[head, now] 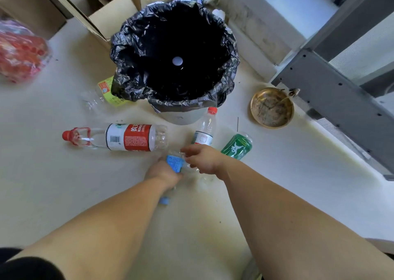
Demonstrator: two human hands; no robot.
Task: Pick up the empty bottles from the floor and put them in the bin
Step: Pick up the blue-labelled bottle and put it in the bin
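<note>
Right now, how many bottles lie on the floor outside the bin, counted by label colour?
Red label: 2, large bottle and small bottle
Green label: 1
Yellow-green label: 1
Blue label: 1, between left hand and right hand
Total: 5

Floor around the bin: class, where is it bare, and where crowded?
Bare: left floor between the red bag and large bottle; right, below the brass dish. Crowded: in front of the bin, where both hands work among bottles.
</note>
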